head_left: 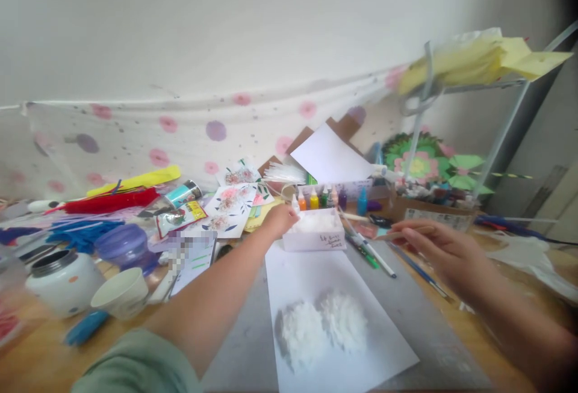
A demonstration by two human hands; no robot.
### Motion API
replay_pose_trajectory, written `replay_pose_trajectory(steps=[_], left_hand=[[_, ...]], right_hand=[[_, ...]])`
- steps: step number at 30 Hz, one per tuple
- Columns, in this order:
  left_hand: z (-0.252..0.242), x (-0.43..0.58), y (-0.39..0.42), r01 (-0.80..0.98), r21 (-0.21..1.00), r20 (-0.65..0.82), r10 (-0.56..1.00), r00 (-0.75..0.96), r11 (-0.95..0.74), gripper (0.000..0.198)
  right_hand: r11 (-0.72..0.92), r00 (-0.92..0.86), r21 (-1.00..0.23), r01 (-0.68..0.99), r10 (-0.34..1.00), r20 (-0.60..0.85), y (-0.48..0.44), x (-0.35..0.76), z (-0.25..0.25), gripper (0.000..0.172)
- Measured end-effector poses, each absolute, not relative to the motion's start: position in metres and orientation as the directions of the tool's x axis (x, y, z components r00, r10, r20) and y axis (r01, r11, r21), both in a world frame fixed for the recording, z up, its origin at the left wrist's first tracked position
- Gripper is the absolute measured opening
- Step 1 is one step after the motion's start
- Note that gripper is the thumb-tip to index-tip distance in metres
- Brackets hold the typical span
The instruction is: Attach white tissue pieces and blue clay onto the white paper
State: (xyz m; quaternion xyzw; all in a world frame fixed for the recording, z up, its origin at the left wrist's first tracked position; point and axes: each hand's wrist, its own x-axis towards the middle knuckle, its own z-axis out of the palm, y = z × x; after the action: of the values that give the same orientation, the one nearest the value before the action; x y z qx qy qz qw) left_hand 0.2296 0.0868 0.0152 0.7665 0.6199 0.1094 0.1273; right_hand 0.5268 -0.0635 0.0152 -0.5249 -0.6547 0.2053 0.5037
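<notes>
My left hand (280, 222) is at the left edge of a small white box (313, 241) with handwriting on its front. White fluffy material (316, 222) fills the box. The fingers of this hand are closed, and what they hold, if anything, is hidden. My right hand (428, 245), off to the right, pinches a thin wooden stick (409, 233) pointing left. Below the box lies a white sheet of paper (383, 345). On it rest two rounded patches of white fluff, a left one (301, 336) and a right one (344, 321).
Small paint bottles (313, 198) stand behind the box. Pens (377, 256) and a paintbrush (424, 275) lie to its right. Leftward are a white jar (65, 284), a bowl (121, 293), a phone (194, 260) and painted flower sheets (232, 203). A metal frame (501, 131) rises at right.
</notes>
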Motion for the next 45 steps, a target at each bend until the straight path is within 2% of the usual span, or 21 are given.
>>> replay_pose_trajectory(steps=[4,8,13,17,21,23,26,31,35,38,42,45], left_hand=[[0.013,0.208,0.074,0.928,0.290,-0.009,0.969,0.245,-0.232,0.029],[-0.019,0.194,0.037,0.932,0.240,-0.116,0.945,0.306,-0.273,0.028],[-0.052,0.201,0.011,0.922,0.252,-0.145,0.930,0.337,-0.294,0.026],[-0.030,0.208,0.029,0.908,0.257,-0.075,0.930,0.360,-0.331,0.026],[0.003,0.220,0.054,0.923,0.233,0.052,0.952,0.301,-0.305,0.029],[0.007,0.225,0.056,0.931,0.231,0.066,0.959,0.274,-0.282,0.030],[-0.006,0.224,0.043,0.936,0.233,-0.010,0.962,0.274,-0.265,0.030],[-0.038,0.216,0.011,0.941,0.225,-0.241,0.922,0.304,-0.251,0.029],[-0.042,0.221,0.005,0.938,0.226,-0.292,0.900,0.322,-0.262,0.027],[-0.027,0.231,0.020,0.926,0.238,-0.229,0.910,0.345,-0.292,0.027],[-0.001,0.248,0.054,0.919,0.232,-0.015,0.944,0.331,-0.319,0.029],[0.008,0.251,0.073,0.912,0.220,0.089,0.938,0.335,-0.347,0.029]], right_hand=[[0.373,0.061,-0.787,0.491,0.887,0.458,-0.063,0.529,0.013,0.025],[0.369,0.076,-0.772,0.517,0.879,0.470,-0.060,0.531,0.010,0.030],[0.360,0.046,-0.732,0.578,0.882,0.470,-0.061,0.523,0.012,0.029],[0.372,-0.009,-0.733,0.569,0.894,0.447,-0.065,0.513,0.018,0.033],[0.386,-0.017,-0.718,0.579,0.887,0.462,-0.065,0.511,0.022,0.031],[0.393,-0.008,-0.708,0.587,0.877,0.481,-0.065,0.513,0.022,0.030],[0.417,-0.019,-0.681,0.602,0.860,0.510,-0.066,0.517,0.021,0.031],[0.456,-0.091,-0.628,0.630,0.847,0.524,-0.066,0.523,0.015,0.033],[0.434,-0.089,-0.645,0.629,0.864,0.495,-0.068,0.525,0.014,0.032],[0.457,-0.110,-0.617,0.640,0.850,0.515,-0.070,0.525,0.015,0.029],[0.467,-0.123,-0.587,0.661,0.840,0.528,-0.073,0.523,0.019,0.028],[0.486,-0.138,-0.584,0.650,0.831,0.539,-0.074,0.522,0.021,0.028]])
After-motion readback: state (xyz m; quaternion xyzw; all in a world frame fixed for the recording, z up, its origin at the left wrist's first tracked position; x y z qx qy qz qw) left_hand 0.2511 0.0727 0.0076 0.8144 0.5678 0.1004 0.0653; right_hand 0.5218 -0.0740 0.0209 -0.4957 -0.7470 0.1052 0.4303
